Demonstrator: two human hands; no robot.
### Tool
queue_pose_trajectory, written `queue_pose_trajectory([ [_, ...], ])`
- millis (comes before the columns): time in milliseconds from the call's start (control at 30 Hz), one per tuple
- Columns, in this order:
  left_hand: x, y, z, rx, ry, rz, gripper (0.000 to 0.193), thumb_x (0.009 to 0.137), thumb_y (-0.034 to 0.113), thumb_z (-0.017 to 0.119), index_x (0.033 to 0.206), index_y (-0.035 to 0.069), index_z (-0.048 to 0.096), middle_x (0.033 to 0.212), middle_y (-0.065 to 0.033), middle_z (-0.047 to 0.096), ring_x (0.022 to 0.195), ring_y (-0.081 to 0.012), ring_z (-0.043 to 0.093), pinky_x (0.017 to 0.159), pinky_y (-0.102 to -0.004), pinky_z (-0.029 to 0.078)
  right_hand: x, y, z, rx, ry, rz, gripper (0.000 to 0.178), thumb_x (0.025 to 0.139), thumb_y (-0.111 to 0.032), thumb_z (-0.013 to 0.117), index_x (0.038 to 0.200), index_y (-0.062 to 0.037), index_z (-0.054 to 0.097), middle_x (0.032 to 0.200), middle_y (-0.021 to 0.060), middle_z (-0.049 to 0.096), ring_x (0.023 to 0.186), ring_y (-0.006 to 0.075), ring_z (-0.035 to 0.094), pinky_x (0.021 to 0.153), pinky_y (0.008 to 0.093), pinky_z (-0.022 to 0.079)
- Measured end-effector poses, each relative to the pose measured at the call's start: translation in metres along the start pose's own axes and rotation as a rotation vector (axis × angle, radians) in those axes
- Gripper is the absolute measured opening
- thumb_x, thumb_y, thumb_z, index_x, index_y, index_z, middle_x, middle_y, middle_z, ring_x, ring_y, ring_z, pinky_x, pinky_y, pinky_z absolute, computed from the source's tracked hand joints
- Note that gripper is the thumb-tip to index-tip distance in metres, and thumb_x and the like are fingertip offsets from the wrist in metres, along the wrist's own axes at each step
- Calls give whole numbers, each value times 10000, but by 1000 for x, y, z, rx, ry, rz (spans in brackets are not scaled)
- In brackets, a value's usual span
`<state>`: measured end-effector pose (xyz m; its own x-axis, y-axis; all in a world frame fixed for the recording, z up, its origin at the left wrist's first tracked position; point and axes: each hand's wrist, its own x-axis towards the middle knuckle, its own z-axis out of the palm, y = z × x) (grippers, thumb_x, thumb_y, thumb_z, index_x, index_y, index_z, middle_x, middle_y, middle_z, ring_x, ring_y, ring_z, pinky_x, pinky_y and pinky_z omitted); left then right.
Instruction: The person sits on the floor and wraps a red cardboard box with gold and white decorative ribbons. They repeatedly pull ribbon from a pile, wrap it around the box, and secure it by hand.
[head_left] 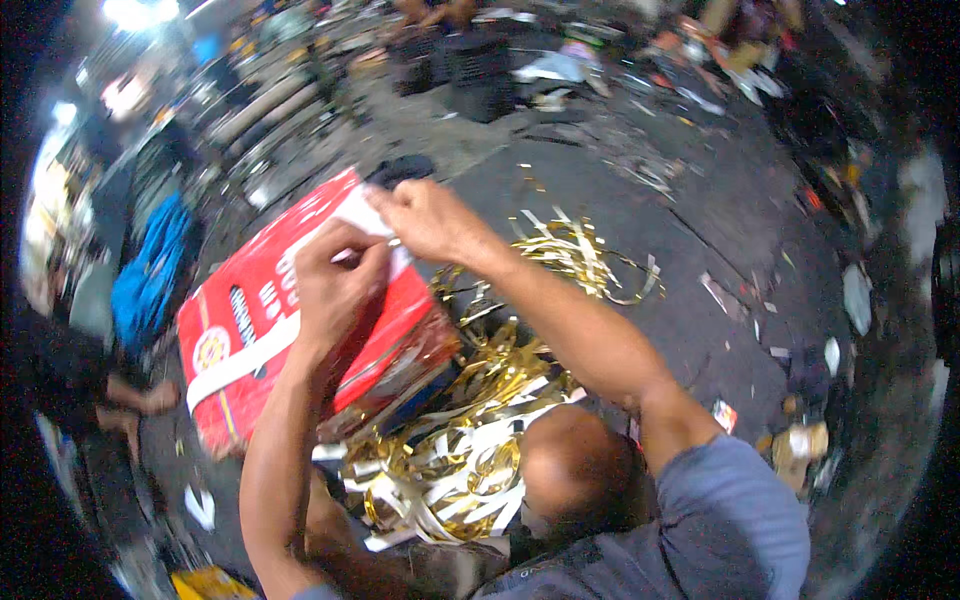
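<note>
A large red package (250, 270), blocky and wrapped in shiny printed plastic, sits tilted on the ground at the left of centre. A white strip (245, 362) runs across its top face. My left hand (335, 285) is closed over that face, its fingers pinched on the strip. At the far edge of the package my right hand (430, 215) is closed too, thumb and fingers pressed together on the white band near the corner. The hands are close together. Exactly how the strip passes between the fingers is partly hidden.
Gold and white ribbon strips (450, 480) lie heaped between the package and my bent knee (575, 460). More loose strips (575, 250) spread farther off. Blue cloth (155, 275) and another person's foot (150, 397) are at the left. Dark baskets (478, 75) stand at the back.
</note>
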<state>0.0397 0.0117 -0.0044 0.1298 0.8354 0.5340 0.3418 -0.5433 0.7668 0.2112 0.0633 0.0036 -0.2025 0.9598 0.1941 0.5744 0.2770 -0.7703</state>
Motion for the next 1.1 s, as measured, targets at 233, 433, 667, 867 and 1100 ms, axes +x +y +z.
queue_pose_trajectory([
  [233, -7, 6, -7, -4, 4, -55, 55, 858, 26, 731, 864, -20, 762, 847, -73, 708, 747, -119, 663, 666, -285, 556, 6, 24, 26, 55, 156, -106, 346, 998, -251, 599, 877, 53, 711, 816, 255, 714, 736, 358, 699, 702, 476, 523],
  [433, -5, -1, -1, 27, 20, 4, 61, 846, 56, 764, 858, 1, 787, 816, -72, 725, 720, -125, 685, 650, -284, 543, -9, 79, 62, 341, 158, -21, 325, 1006, -242, 621, 903, 55, 706, 822, 265, 707, 720, 342, 681, 701, 464, 505],
  [667, -2, -2, -2, 44, 13, -19, 58, 840, 56, 760, 865, 18, 794, 832, -61, 735, 744, -122, 687, 666, -277, 542, -27, 178, 135, 360, 212, 34, 322, 1013, -240, 626, 854, 36, 670, 772, 221, 666, 694, 355, 616, 691, 473, 465],
  [867, 1, 1, 0, -11, 5, -43, 62, 840, 58, 756, 867, 17, 794, 840, -54, 742, 753, -112, 687, 675, -272, 546, -47, 237, 169, 276, 249, 51, 320, 999, -253, 616, 862, 27, 684, 789, 220, 676, 740, 360, 644, 727, 477, 482],
  [1100, 6, 4, 6, 19, -3, 3, 64, 855, 71, 761, 860, 11, 784, 847, -56, 746, 751, -106, 690, 665, -273, 551, -66, 320, 197, 160, 173, 235, 245, 937, -215, 628, 872, 2, 722, 873, 242, 716, 810, 452, 685, 724, 543, 515],
])
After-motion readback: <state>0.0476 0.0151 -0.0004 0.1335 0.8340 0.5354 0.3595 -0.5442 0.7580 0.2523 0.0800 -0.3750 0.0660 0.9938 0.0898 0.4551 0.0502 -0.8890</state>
